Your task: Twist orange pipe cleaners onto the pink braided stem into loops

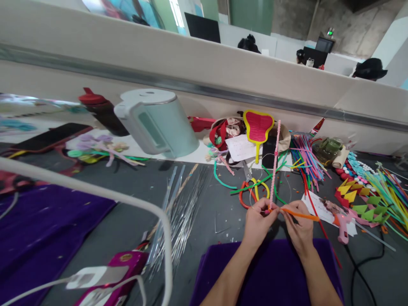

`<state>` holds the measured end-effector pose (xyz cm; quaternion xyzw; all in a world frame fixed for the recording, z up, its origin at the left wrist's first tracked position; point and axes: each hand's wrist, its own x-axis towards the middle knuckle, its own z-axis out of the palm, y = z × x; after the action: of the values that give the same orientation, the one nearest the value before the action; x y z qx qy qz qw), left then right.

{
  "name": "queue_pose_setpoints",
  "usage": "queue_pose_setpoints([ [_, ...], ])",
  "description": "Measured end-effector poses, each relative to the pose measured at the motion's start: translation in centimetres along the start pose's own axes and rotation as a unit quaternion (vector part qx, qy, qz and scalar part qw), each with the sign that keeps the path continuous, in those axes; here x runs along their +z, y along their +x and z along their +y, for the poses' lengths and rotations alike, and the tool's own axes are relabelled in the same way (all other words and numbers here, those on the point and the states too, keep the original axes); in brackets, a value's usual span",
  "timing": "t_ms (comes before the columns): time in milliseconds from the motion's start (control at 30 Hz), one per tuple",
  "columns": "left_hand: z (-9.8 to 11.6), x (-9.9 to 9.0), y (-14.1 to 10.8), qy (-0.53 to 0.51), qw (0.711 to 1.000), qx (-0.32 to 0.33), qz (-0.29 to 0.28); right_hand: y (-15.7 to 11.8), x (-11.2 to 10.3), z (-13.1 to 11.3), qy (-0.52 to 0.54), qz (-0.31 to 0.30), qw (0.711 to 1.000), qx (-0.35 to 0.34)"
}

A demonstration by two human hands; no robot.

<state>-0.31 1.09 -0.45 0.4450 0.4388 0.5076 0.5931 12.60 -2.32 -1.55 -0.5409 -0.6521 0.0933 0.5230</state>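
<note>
My left hand [259,221] pinches the lower end of a pink wrapped stick [275,170], which points up and away from me. In my right hand [298,227] is an orange pipe cleaner [301,214], its free end sticking out to the right. The pipe cleaner's other end meets the foot of the stick between my fingertips. Just beyond my left hand lie scissors [245,195] with orange and yellow handles. Green pipe cleaners [255,185] rest across the table behind the stick. Under my forearms lies a folded purple cloth [267,276].
A pale kettle [159,123] and a red-capped bottle [103,110] stand at the back. Thin wires [183,221] lie left of my hands. A pink glue gun [342,225], its black cord and a bundle of coloured pipe cleaners [309,155] are to the right. A white cable [165,238] arches at left.
</note>
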Motion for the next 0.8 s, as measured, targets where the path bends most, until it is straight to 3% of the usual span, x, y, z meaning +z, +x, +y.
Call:
queue_pose_setpoints([
  [133, -0.2, -0.2, 0.2, 0.021, 0.999, 0.016, -0.021, 0.0, 0.2, 0.5, 0.009, 0.014, 1.000, 0.001],
  [433, -0.2, -0.1, 0.1, 0.041, 0.999, 0.032, -0.014, 0.0, 0.6, 0.4, 0.053, 0.056, 0.991, 0.110],
  [567, 0.0, -0.1, 0.0, 0.053, 0.998, 0.043, -0.009, -0.1, 1.1, 0.6, 0.100, 0.103, 0.972, 0.184],
  [800, 0.3, 0.0, -0.3, 0.067, 0.996, 0.061, -0.014, 0.5, 1.0, 0.9, 0.256, 0.057, 0.924, 0.277],
])
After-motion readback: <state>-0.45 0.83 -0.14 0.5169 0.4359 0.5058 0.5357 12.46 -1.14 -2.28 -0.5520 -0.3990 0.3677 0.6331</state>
